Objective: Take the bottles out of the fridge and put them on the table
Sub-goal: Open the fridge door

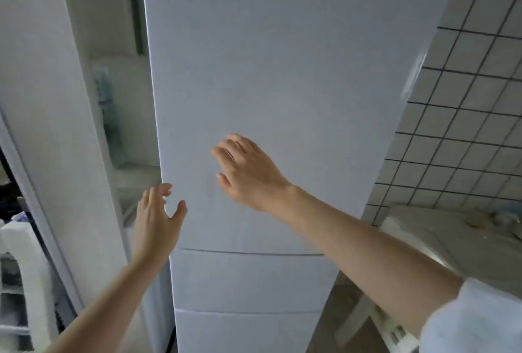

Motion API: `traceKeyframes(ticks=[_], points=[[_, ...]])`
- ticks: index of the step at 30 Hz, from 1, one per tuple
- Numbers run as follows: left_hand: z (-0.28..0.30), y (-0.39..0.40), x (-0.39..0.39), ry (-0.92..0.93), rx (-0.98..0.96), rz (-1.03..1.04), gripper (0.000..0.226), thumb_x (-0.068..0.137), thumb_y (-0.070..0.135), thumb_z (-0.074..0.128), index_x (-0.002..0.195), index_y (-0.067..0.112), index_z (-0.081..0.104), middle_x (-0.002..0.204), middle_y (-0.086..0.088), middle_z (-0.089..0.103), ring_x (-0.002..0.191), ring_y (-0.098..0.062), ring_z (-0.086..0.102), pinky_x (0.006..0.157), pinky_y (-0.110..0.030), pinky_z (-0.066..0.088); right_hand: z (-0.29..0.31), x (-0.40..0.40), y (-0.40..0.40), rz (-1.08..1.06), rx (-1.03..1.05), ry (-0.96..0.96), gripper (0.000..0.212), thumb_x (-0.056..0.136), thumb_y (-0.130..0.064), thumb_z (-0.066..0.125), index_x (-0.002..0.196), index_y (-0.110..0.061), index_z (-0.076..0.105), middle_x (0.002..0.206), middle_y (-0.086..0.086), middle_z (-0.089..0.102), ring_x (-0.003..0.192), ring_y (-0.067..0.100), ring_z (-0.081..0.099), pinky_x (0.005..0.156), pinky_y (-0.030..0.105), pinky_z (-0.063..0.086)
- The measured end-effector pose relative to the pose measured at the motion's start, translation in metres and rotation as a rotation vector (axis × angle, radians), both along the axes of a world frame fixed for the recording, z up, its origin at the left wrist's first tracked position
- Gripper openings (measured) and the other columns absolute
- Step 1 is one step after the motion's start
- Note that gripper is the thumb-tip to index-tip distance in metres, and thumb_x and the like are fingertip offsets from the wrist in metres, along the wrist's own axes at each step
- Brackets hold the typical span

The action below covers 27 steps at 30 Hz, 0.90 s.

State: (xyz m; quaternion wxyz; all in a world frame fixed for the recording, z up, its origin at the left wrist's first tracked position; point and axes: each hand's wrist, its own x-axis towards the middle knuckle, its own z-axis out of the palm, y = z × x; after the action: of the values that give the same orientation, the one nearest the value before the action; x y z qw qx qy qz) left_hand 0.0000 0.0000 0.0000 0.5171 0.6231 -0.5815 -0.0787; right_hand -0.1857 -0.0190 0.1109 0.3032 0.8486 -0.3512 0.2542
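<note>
Holding nothing: left hand [156, 218] spread wide at edge of tall white fridge door [254, 70], prob. to swing it; right hand [245, 170] flat, fingers relaxed, near door face. Blurry blue-capped bottles [108, 115] on inner shelf, untouched.

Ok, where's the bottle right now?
In the head view, the bottle stands at left in the gap beside the fridge door, up from the left hand. It's blurry.
</note>
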Motion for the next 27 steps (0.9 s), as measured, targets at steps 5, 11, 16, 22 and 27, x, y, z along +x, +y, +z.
traceKeyframes(ticks=[5,11,16,22,27], points=[[0.014,-0.043,0.023,0.06,0.099,0.02,0.067,0.08,0.025,0.077,0.134,0.005,0.042,0.133,-0.01,0.046,0.124,-0.029,0.046,0.095,-0.033,0.035,0.03,0.064,-0.056,0.115,-0.147,0.144,0.037,0.079,-0.012,0.06,0.113,0.001,0.061,0.115,0.018,0.062,0.122,0.037,0.05,0.105,0.043,0.035],[0.01,-0.09,0.057,0.131,0.156,-0.189,0.066,0.073,0.027,0.083,0.127,0.014,0.047,0.122,-0.001,0.06,0.111,-0.021,0.058,0.095,-0.038,0.046,0.049,0.119,-0.101,0.049,-0.301,0.307,0.033,0.079,-0.016,0.054,0.107,-0.004,0.067,0.116,0.015,0.066,0.128,0.033,0.049,0.11,0.053,0.03],[0.011,-0.112,0.059,0.31,0.183,-0.321,0.053,0.063,0.047,0.081,0.103,0.025,0.056,0.101,0.004,0.066,0.093,-0.02,0.063,0.079,-0.036,0.051,0.057,0.136,-0.113,-0.126,-0.423,0.461,0.018,0.074,-0.017,0.058,0.083,-0.013,0.073,0.101,0.009,0.071,0.123,0.03,0.055,0.112,0.054,0.03],[0.005,-0.128,0.07,0.28,0.176,-0.378,0.041,0.063,0.042,0.086,0.087,0.029,0.056,0.091,-0.002,0.065,0.083,-0.022,0.064,0.07,-0.037,0.052,0.058,0.151,-0.106,-0.344,-0.366,0.575,0.025,0.083,-0.034,0.055,0.089,-0.019,0.074,0.1,0.003,0.068,0.125,0.03,0.051,0.114,0.058,0.02],[0.004,-0.128,0.074,0.281,0.151,-0.418,0.041,0.066,0.03,0.088,0.093,0.017,0.06,0.091,-0.002,0.067,0.079,-0.016,0.063,0.068,-0.031,0.046,0.059,0.158,-0.094,-0.49,-0.278,0.622,0.035,0.087,-0.043,0.049,0.105,-0.021,0.07,0.11,-0.001,0.064,0.129,0.026,0.046,0.115,0.058,0.014]])
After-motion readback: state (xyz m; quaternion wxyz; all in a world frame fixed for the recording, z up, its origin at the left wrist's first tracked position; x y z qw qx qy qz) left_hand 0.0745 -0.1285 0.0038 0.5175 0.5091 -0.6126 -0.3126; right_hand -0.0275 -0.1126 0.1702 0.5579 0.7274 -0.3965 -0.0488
